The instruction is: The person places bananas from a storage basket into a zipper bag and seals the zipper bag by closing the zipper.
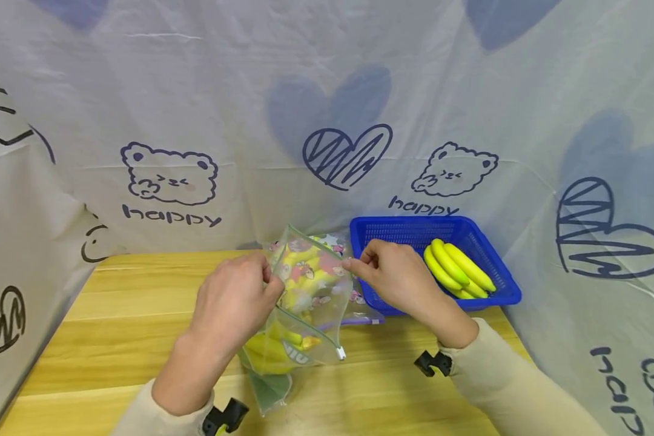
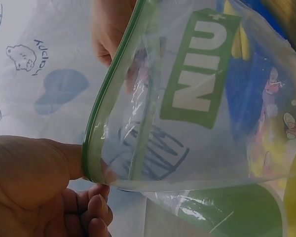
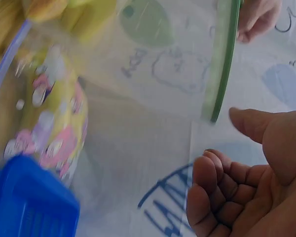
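A clear slider zip bag with a green zip edge and "NIU" lettering stands upright with its mouth spread, bananas in its lower part. My left hand pinches the left side of its rim; in the left wrist view the thumb passes over the zip edge. My right hand is beside the bag's far right corner. In the right wrist view its thumb and loosely curled fingers are apart, with a small gap to the green edge.
Behind the zip bag lies a cartoon-print bag with a purple zip, yellow items inside. A blue basket at the right holds a bunch of bananas. A printed white cloth hangs behind the wooden table.
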{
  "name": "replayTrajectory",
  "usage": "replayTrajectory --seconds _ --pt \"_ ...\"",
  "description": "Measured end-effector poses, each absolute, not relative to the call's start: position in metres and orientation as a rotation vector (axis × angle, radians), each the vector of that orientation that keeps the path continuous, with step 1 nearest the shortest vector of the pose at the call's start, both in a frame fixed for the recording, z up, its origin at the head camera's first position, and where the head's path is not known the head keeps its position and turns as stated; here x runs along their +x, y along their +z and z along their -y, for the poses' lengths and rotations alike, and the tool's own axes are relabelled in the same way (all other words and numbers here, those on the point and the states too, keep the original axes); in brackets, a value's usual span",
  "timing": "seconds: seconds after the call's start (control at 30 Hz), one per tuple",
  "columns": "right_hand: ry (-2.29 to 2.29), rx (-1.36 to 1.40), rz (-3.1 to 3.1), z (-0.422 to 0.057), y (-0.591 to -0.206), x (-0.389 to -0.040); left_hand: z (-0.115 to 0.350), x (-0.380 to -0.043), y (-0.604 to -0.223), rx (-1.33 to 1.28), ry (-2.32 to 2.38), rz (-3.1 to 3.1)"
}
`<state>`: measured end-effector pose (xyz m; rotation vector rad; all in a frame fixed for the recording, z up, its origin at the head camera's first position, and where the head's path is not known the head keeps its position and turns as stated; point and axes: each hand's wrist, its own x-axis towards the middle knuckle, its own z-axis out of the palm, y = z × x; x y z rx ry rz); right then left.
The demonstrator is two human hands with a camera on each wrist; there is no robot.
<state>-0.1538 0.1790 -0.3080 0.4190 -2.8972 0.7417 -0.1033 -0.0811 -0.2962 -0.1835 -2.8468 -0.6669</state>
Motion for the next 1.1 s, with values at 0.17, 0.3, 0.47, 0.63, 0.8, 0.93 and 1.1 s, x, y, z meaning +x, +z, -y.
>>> replayTrajectory --seconds 0.17,0.3,0.47,0.63,0.8,0.93,1.1 --pt "0.649 0.323 2.913 -0.202 -0.313 -0.168 0.079 -0.101 -0.299 -0.18 -0.686 2.854" --pt "0.49 0.217 2.952 -0.22 -0.322 -0.183 0.079 -0.099 -0.3 -0.168 -0.692 2.857" --pt "0.268 0.166 2.952 -0.249 -0.346 -0.207 0.081 -0.097 -0.301 -0.158 -0.699 2.864" --pt "0.118 0.076 2.937 -0.283 -0.375 -0.232 0.08 -0.098 -0.302 -0.141 -0.721 2.884" --pt "0.099 -0.045 2.996 -0.316 -0.4 -0.252 0.078 -0.099 -0.304 -0.15 -0.725 2.888" --pt "0.094 -0.151 3.068 -0.333 -0.416 -0.262 0.078 -0.099 -0.306 -0.162 -0.723 2.894" --pt "0.083 -0.243 3.127 -0.342 -0.43 -0.268 0.077 -0.1 -0.308 -0.173 -0.717 2.893"
